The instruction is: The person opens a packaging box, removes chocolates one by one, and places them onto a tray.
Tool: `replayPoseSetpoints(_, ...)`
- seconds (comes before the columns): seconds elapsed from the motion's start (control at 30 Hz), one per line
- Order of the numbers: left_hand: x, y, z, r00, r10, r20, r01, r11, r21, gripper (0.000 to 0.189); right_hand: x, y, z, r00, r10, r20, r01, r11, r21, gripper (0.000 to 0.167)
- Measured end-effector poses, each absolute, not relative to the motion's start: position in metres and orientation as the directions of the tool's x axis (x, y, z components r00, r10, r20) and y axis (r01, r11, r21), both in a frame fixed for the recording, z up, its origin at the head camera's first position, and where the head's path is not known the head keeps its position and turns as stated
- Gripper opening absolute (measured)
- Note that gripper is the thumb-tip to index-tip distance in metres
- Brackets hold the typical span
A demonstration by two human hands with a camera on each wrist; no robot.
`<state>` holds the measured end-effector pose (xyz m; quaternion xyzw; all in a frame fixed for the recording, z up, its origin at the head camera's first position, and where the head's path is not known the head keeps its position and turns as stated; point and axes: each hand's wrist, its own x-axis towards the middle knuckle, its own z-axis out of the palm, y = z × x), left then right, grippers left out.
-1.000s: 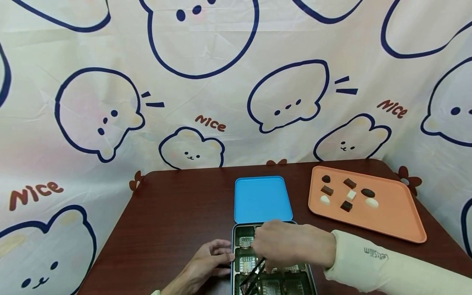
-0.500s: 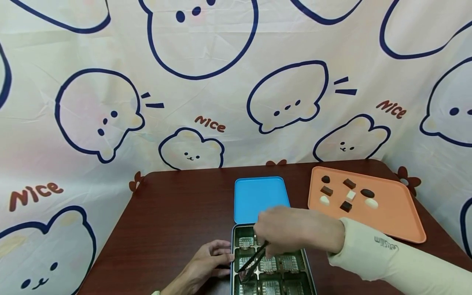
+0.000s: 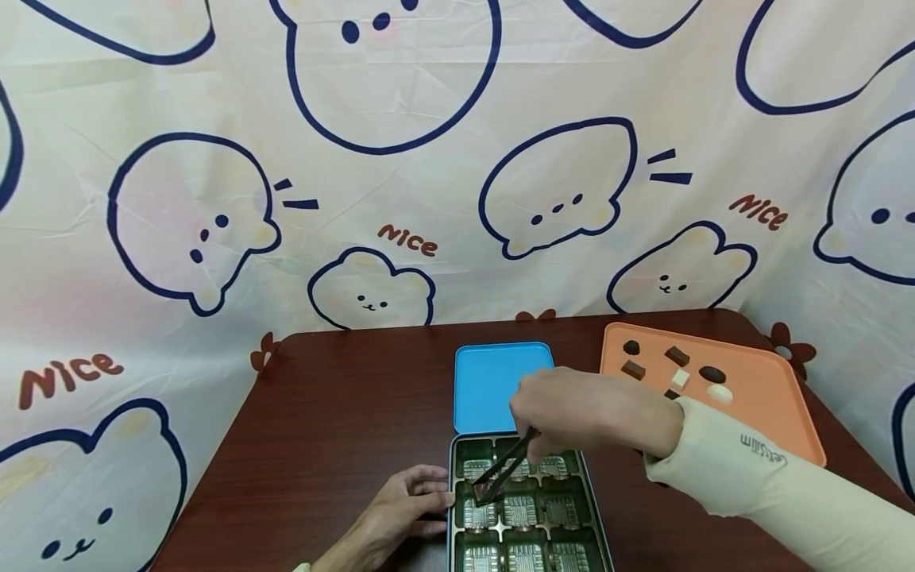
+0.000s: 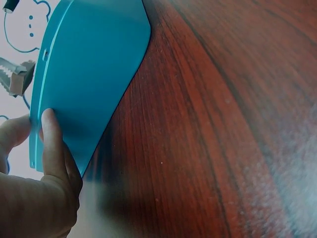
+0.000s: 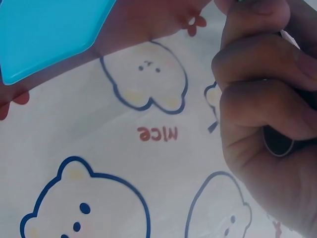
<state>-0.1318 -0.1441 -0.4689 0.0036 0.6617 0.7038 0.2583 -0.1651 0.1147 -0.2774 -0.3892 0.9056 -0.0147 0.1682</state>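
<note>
My left hand (image 3: 403, 500) rests at the left side of an open blue tin (image 4: 94, 64); its fairly straight fingers touch the tin's outer wall and rim. The tin holds a dark insert (image 3: 498, 520) divided into several compartments with ridged bottoms. Above it, my right hand (image 3: 561, 405) grips a pair of black tongs (image 3: 516, 458), fingers curled round the handle, as the right wrist view also shows. Between the serrated tips sits a small brown chocolate (image 4: 21, 82), over the left column of compartments and apart from the insert.
The blue lid (image 3: 500, 381) lies folded back behind the tin. An orange tray (image 3: 768, 397) at the back right bears several chocolates, among them a dark oval one (image 3: 712, 374) and a white one (image 3: 720, 393). My right sleeve (image 3: 736, 469) partly covers the tray.
My right hand has risen and moved away from me and slightly right, bringing the tongs and brown chocolate from the tin's near compartments toward the middle ones. The left hand stays put.
</note>
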Motion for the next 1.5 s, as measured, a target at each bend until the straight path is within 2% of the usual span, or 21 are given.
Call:
replayPoseSetpoints(0.23, -0.132, -0.145, -0.469, -0.866, 0.368, -0.340, -0.362, 0.009, 0.932, 0.055, -0.181, 0.127, -0.272, -0.651, -0.708, -0.275, -0.693, 0.702, -0.166, 0.010)
replayPoseSetpoints(0.5, -0.132, -0.145, -0.469, -0.867, 0.365, -0.339, -0.359, 0.012, 0.933, 0.055, -0.198, 0.143, -0.271, -0.678, -0.683, -0.272, -0.662, 0.728, -0.178, 0.010)
replayPoseSetpoints(0.67, -0.132, -0.145, -0.469, -0.866, 0.366, -0.339, -0.360, 0.012, 0.933, 0.053, -0.208, 0.157, -0.271, -0.696, -0.650, -0.304, -0.618, 0.758, -0.206, 0.021)
replayPoseSetpoints(0.9, -0.132, -0.145, -0.470, -0.867, 0.370, -0.334, -0.356, 0.011, 0.934, 0.054, -0.222, 0.183, -0.268, -0.740, -0.558, -0.374, -0.511, 0.829, -0.227, 0.019)
replayPoseSetpoints(1.13, -0.132, -0.144, -0.469, -0.866, 0.369, -0.337, -0.357, 0.015, 0.934, 0.054, -0.237, 0.210, -0.269, -0.727, -0.558, -0.399, -0.512, 0.829, -0.227, 0.026)
replayPoseSetpoints(1.27, -0.132, -0.144, -0.469, -0.866, 0.369, -0.337, -0.355, 0.019, 0.935, 0.053, -0.242, 0.225, -0.270, -0.743, -0.514, -0.428, -0.456, 0.857, -0.239, 0.034)
replayPoseSetpoints(1.4, -0.132, -0.144, -0.469, -0.865, 0.370, -0.338, -0.356, 0.021, 0.934, 0.054, -0.248, 0.242, -0.272, -0.750, -0.476, -0.459, -0.398, 0.879, -0.262, 0.032)
replayPoseSetpoints(1.5, -0.132, -0.144, -0.467, -0.864, 0.368, -0.342, -0.360, 0.022, 0.933, 0.054, -0.253, 0.255, -0.274, -0.751, -0.474, -0.459, -0.399, 0.880, -0.257, 0.029)
